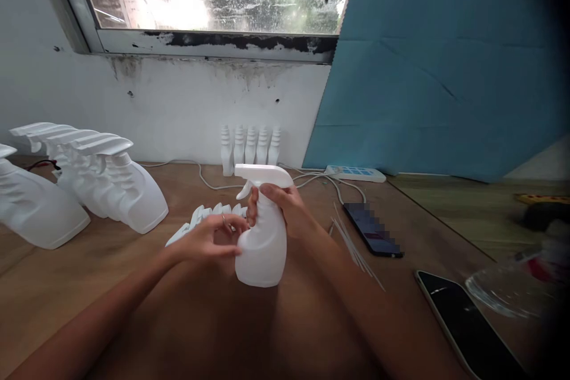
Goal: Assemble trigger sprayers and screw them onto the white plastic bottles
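Note:
My right hand (284, 199) is closed around the neck of a white spray bottle (262, 252), just under its trigger head. The bottle is upright, with its nozzle and trigger pointing left. Beside it my left hand (212, 237), wearing a ring, has its thumb and fingers apart; the thumb tip meets the bottle's left edge. Whether the other left fingertips touch the bottle, I cannot tell. Several white trigger spray heads (218, 211) lie on the wooden table behind my left hand.
White spray bottles (142, 196) lean in rows at the left. Several small white bottles (250, 145) stand against the wall. To the right are thin clear tubes (354, 246), a phone on a cable (371, 231), another phone (467, 326), a power strip (355, 174) and a clear plastic container (499, 285).

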### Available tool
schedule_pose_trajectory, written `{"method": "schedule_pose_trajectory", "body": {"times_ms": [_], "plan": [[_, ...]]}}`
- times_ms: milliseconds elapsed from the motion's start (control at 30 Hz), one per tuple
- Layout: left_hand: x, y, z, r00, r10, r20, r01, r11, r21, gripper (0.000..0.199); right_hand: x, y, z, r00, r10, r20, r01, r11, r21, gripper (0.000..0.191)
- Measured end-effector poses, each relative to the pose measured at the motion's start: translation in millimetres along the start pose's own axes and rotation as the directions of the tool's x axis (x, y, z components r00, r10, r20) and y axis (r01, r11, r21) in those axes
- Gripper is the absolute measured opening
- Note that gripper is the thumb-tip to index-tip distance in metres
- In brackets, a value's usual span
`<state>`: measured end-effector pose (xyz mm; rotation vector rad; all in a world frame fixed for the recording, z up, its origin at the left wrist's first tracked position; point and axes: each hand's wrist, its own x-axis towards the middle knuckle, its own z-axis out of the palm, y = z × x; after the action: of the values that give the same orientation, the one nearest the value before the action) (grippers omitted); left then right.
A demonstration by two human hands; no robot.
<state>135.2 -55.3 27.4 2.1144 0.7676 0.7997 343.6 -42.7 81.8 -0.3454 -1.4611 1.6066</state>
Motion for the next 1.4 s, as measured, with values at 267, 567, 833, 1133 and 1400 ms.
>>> {"method": "schedule_pose_trajectory", "body": {"times_ms": [267, 567, 833, 1133, 1400], "plan": [[35.9, 84.5, -38.8, 0.895, 0.284, -0.343, -0.298, 0.954, 0.013, 0.05, -10.1, 13.5, 12.1, 0.988, -0.098, 0.123, 0.088, 0.992, 0.088, 0.03], [32.8, 104.2, -18.8, 0.884, 0.216, -0.415, -0.166, 0.974, 0.152, 0.013, -8.2, 13.6, 22.7, 0.982, -0.161, 0.104, 0.162, 0.987, -0.004, 0.053], [29.3, 105.3, -18.0, 0.884, 0.21, -0.419, -0.144, 0.972, 0.183, 0.014, -10.7, 18.6, 24.4, 0.975, -0.196, 0.107, 0.199, 0.98, -0.02, 0.066], [26.3, 102.6, -21.0, 0.884, 0.25, -0.395, -0.166, 0.958, 0.235, 0.01, -11.7, 18.6, 24.8, 0.977, -0.164, 0.133, 0.168, 0.986, -0.019, 0.049], [24.5, 104.3, -20.9, 0.89, 0.254, -0.379, -0.169, 0.955, 0.244, 0.012, -13.6, 17.2, 23.7, 0.97, -0.189, 0.15, 0.209, 0.969, -0.129, 0.037]]}}
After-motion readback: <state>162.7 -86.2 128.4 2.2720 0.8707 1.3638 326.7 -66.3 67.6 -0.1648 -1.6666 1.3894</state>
